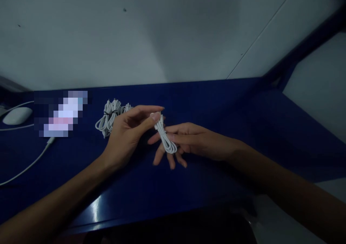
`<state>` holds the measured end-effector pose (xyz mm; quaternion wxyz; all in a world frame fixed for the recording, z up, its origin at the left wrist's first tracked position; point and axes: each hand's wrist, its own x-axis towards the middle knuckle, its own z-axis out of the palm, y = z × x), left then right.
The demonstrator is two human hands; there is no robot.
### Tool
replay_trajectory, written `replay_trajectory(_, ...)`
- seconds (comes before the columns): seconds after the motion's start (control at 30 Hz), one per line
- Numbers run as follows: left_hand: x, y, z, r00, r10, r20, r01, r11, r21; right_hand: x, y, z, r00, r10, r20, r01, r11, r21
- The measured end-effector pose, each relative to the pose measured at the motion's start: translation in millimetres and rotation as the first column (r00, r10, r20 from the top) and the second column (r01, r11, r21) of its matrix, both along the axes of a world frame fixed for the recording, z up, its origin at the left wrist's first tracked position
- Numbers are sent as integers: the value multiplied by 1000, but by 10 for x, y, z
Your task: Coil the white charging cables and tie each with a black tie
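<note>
A folded white cable [166, 138] is held in the air above the blue table, between both hands. My left hand [129, 132] pinches its upper end with thumb and fingers. Lower down, my right hand [189, 139] grips the looped end between thumb and index finger, its other fingers spread beneath. Behind my left hand lie several coiled white cables [110, 118], at least one bundle bound with a black tie. My left hand partly covers that pile.
On the left of the blue table [216, 103] lies a blurred-out phone [65, 114] with a white charging cord [35, 161] plugged in. A white mouse [17, 116] sits further left. A pale wall [162, 31] rises behind the table.
</note>
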<state>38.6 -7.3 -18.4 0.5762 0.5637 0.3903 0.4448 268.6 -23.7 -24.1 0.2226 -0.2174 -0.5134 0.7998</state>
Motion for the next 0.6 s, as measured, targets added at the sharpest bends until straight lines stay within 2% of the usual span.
replay_trajectory(0.13,12,-3,23,993,86,-78,-80,995,67,-7,-4,-11,996,-70,58,72,997,-30)
replay_trajectory(0.33,54,-26,61,990,108,-91,-98,989,108,-26,-19,7,985,-93,146,83,994,75)
replay_trajectory(0.5,62,-33,89,980,169,-108,-145,969,201,-35,-26,5,984,-110,142,97,991,94)
replay_trajectory(0.6,57,-21,73,985,151,-80,-136,976,171,-39,-30,8,983,-123,136,107,987,116)
